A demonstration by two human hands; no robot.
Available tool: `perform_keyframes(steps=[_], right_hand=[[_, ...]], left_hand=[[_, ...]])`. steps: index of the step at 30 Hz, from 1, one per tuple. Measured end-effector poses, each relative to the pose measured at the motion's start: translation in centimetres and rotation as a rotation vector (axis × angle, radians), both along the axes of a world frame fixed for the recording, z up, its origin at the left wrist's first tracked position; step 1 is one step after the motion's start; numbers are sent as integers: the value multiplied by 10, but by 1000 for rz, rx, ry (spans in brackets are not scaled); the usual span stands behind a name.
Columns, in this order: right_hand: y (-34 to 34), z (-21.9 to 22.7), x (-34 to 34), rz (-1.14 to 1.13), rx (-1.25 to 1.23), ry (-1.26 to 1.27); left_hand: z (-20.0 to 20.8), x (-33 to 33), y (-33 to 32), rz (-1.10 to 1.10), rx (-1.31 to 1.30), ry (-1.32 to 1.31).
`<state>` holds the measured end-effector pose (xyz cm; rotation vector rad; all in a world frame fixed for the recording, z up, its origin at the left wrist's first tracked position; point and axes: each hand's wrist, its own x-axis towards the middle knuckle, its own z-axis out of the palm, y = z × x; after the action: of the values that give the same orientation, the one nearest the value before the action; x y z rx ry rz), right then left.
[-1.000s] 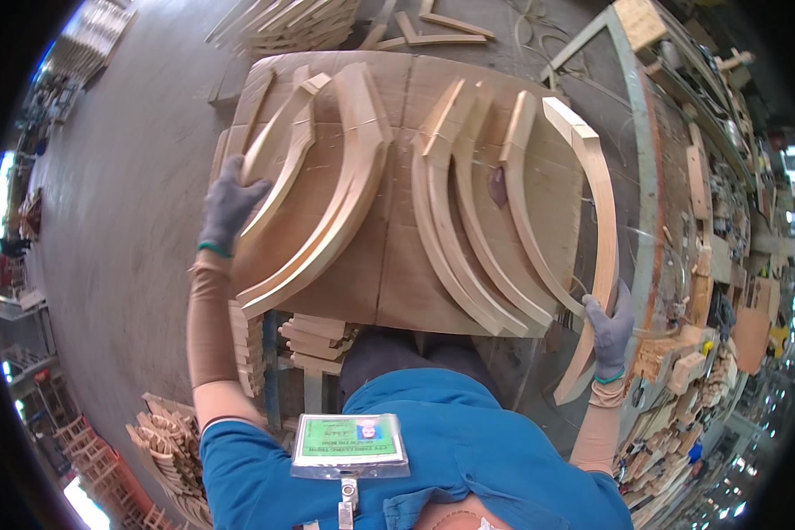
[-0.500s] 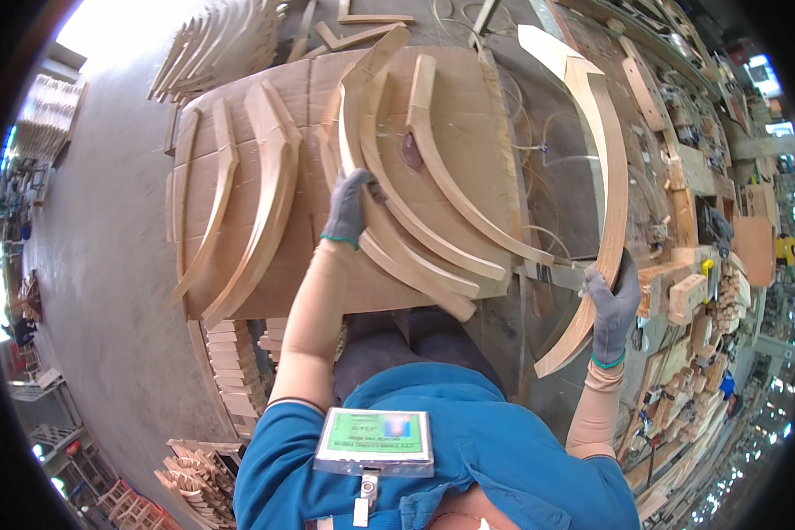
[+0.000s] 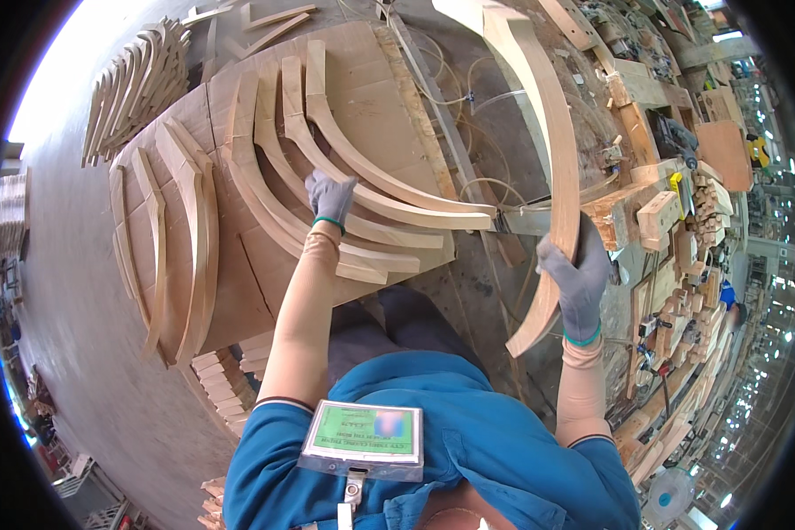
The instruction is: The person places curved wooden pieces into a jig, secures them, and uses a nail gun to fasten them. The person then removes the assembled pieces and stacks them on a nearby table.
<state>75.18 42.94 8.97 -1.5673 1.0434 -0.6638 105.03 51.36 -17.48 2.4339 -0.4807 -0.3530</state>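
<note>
This is a woodworking shop. A plywood-topped table (image 3: 362,79) holds rows of curved wooden parts (image 3: 344,177), all sawn to the same bowed shape. Left of the table, more curved parts (image 3: 132,88) stand stacked on a bare concrete floor (image 3: 71,291). Below the table's near edge lie short stacked offcuts (image 3: 230,380). Right of the table runs a cluttered workbench (image 3: 645,168) with wood blocks (image 3: 658,216), hoses and small tools, and beyond it piles of cut wooden pieces (image 3: 680,309) fill the side of the room.
</note>
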Motion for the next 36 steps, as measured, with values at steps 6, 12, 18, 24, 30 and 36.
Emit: perform_keyframes(steps=[6,12,18,24,30,36], right_hand=[[21,-8,103,108,-99,-187],[84,-39,222,479,-390,-319],[118,-68,243,689,-409,-75],[133,-123,191,720,-434,359],[136,-144,172,679,-422,536],[157,-143,170,627,-417,618]], left_hand=[[183,18,6,-553,-1010,1291],[272,57,53,-359,-974,802],[183,151,180,-47,-168,42],[120,229,289,28,178,85],[42,264,345,-14,326,79],[-5,247,341,138,472,81]])
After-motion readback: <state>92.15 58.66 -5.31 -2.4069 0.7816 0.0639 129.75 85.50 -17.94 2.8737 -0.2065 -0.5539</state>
